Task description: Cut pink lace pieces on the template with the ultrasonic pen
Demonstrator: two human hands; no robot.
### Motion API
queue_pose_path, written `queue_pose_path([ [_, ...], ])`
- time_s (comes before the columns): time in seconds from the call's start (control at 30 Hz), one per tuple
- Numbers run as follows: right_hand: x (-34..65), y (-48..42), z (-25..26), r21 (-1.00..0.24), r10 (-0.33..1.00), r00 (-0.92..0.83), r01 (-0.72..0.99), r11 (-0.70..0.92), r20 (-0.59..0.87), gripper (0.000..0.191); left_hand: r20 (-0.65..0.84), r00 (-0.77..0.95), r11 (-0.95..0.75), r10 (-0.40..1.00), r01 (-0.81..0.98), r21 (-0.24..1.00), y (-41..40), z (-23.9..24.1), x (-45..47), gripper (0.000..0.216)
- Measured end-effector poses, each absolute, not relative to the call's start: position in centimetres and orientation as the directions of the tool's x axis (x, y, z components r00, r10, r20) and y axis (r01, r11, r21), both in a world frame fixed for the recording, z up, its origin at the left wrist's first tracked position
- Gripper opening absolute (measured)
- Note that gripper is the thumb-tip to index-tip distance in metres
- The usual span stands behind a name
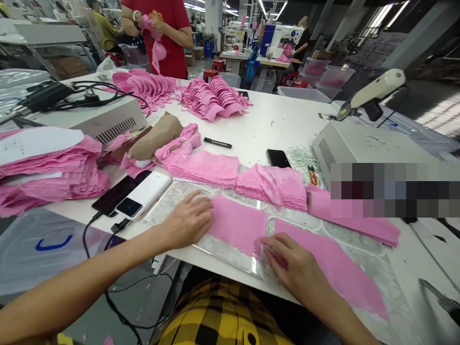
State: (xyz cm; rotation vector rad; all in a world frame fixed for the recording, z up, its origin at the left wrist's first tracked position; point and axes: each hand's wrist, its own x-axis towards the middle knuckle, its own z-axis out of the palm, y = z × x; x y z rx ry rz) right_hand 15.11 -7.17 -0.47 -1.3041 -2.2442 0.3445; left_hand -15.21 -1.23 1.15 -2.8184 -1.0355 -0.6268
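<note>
On a clear plastic template (212, 250) at the table's front edge lies a flat pink fabric piece (239, 223). My left hand (190, 218) rests on its left edge, fingers stretched out and flat. At its lower right corner, my right hand (293, 263) pinches the fabric between thumb and fingertips. A second, longer pink fabric piece (334, 263) lies flat on the template, partly under my right wrist. Just behind are two stacks of pink lace-like pieces, a left stack (203, 168) and a right stack (271, 186), with a folded pink strip (354, 215) further right.
A white power bank (153, 189) and a dark phone (120, 191) with cables lie left. Behind are a black marker (217, 143), another phone (278, 158), orange-handled snips (313, 175) and a grey machine box (362, 143). Across the table stands a person in red (168, 43) holding pink pieces.
</note>
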Motion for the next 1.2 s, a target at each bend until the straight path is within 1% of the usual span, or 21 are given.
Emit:
queue_pose_path([
  [0.07,17.0,-7.5,-0.4,-0.478,0.883,-0.313,0.752,0.455,0.349,0.023,0.376,0.771,-0.856,0.514,0.491,0.163,-1.3,0.8,-12.1,0.024],
  [0.13,19.6,-8.1,-0.7,-0.462,0.892,-0.212,0.794,0.395,0.399,0.021,0.351,0.844,-0.913,0.405,0.348,0.215,-1.1,0.2,-9.0,0.028],
  [0.23,23.7,-9.4,-1.8,-0.366,0.871,-0.102,0.879,0.304,0.48,0.021,0.304,0.913,-0.95,0.272,0.204,0.237,-0.6,-0.8,-4.9,0.036],
  [0.3,25.9,-10.3,-2.7,-0.294,0.856,-0.08,0.919,0.262,0.51,0.023,0.254,0.937,-0.952,0.241,0.177,0.248,-0.2,-1.4,-2.8,0.041],
  [0.4,28.1,-11.5,-3.7,-0.236,0.846,-0.067,0.946,0.223,0.529,0.023,0.164,0.949,-0.938,0.269,0.219,0.267,0.2,-1.8,-1.0,0.047],
  [0.5,29.1,-12.1,-4.2,-0.243,0.848,-0.011,0.956,0.164,0.53,0.024,0.099,0.943,-0.918,0.317,0.279,0.283,0.4,-1.8,-0.6,0.049],
  [0.6,29.6,-12.4,-4.3,-0.274,0.845,0.056,0.956,0.109,0.532,0.025,0.096,0.934,-0.91,0.344,0.306,0.279,0.3,-1.7,-0.8,0.05],
  [0.7,30.1,-12.8,-4.4,-0.303,0.832,0.108,0.95,0.074,0.543,0.025,0.124,0.937,-0.923,0.327,0.289,0.254,0.0,-1.7,-1.0,0.051],
  [0.77,30.5,-13.1,-4.5,-0.314,0.822,0.131,0.947,0.06,0.554,0.024,0.145,0.936,-0.929,0.319,0.279,0.242,-0.2,-1.7,-1.0,0.047],
  [0.83,30.9,-13.5,-4.7,-0.317,0.817,0.143,0.947,0.051,0.558,0.023,0.164,0.93,-0.924,0.33,0.282,0.258,-0.3,-1.4,-1.1,0.04],
  [0.93,31.3,-13.9,-5.0,-0.303,0.811,0.124,0.95,0.069,0.572,0.023,0.18,0.918,-0.891,0.353,0.272,0.363,-0.3,-0.5,-1.3,0.029],
  [1.03,31.5,-14.2,-5.2,-0.282,0.801,0.097,0.955,0.093,0.591,0.024,0.139,0.926,-0.85,0.351,0.252,0.463,-0.4,0.5,-1.5,0.018],
  [1.1,31.6,-14.2,-5.4,-0.276,0.798,0.089,0.956,0.099,0.596,0.025,0.098,0.936,-0.84,0.338,0.253,0.48,-0.4,0.6,-1.5,0.014],
  [1.2,31.7,-14.2,-5.4,-0.272,0.799,0.074,0.955,0.114,0.596,0.027,0.064,0.938,-0.837,0.341,0.272,0.474,-0.4,0.4,-1.1,0.012],
])
